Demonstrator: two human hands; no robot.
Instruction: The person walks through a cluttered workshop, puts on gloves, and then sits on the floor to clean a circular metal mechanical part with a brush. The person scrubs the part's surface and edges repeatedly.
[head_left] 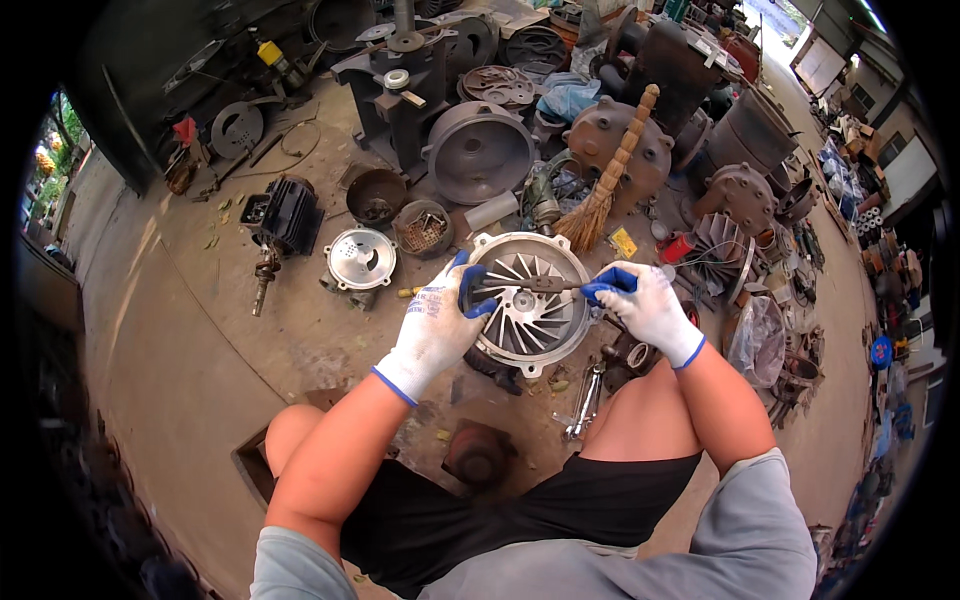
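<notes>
My left hand (437,318), in a white glove with blue fingertips, is closed round the handles of dark pliers (545,284). The pliers lie level, their jaws pointing right. At the jaw tips, the gloved fingers of my right hand (645,303) are pinched together; any small part between them is too small to make out. Directly below the pliers is a round silvery metal housing (487,243) with lugs on its rim. Inside it sits a bladed impeller (515,330) with curved radial vanes and a hub at its centre.
Left of the housing are a round metal cover (362,258), a motor (290,212) and a bowl of bolts (422,228). A straw broom (610,190) leans behind it. Wrenches (586,400) lie by my right knee. Rusty castings (740,197) crowd the right side.
</notes>
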